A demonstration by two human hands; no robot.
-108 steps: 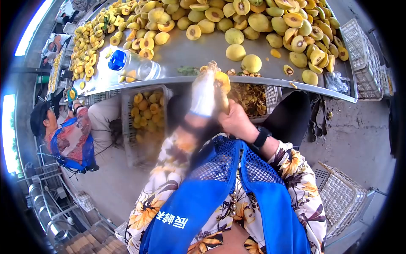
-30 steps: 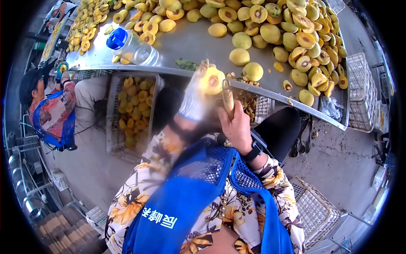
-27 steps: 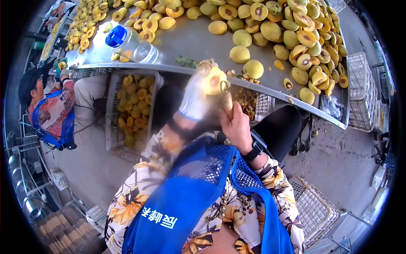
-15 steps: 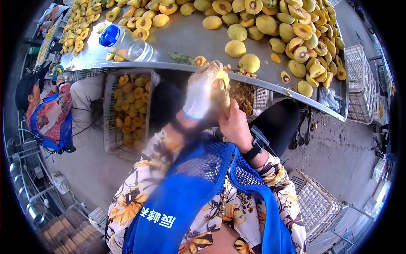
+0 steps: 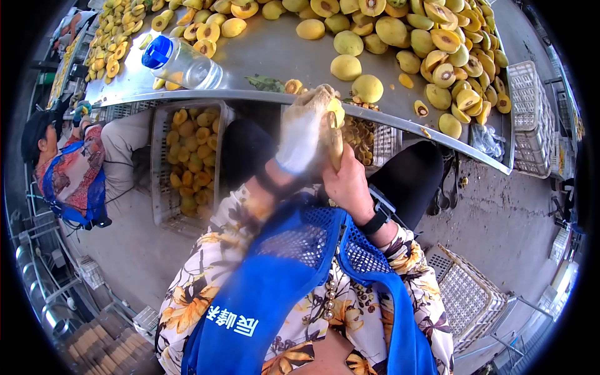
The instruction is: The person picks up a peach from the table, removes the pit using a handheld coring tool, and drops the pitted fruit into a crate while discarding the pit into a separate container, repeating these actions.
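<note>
My left hand (image 5: 304, 130), in a white glove with tan fingers, is closed around a yellow fruit piece (image 5: 336, 112) at the front edge of the metal table. My bare right hand (image 5: 347, 182) is wrapped round the handle of a tool (image 5: 335, 149), whose upper end touches the fruit. How the tip meets the fruit is too small to tell. Both hands are close together above a crate of small brown and yellow pieces (image 5: 359, 140). Just beyond my left hand, a halved fruit (image 5: 292, 86) lies on the table beside a green leaf (image 5: 265, 83).
Piles of fruit (image 5: 444, 40) cover parts of the metal table (image 5: 269, 50), where a blue-capped bottle (image 5: 187, 64) lies. A crate of halved fruit (image 5: 223, 169) stands below, left. Another person (image 5: 72, 162) sits at far left. White crates (image 5: 528, 119) are stacked right; a basket (image 5: 470, 300) sits lower right.
The tool and fruit have tilted slightly in my hands, and the gloved fingers have shifted a little upward. The whole view has moved slightly.
</note>
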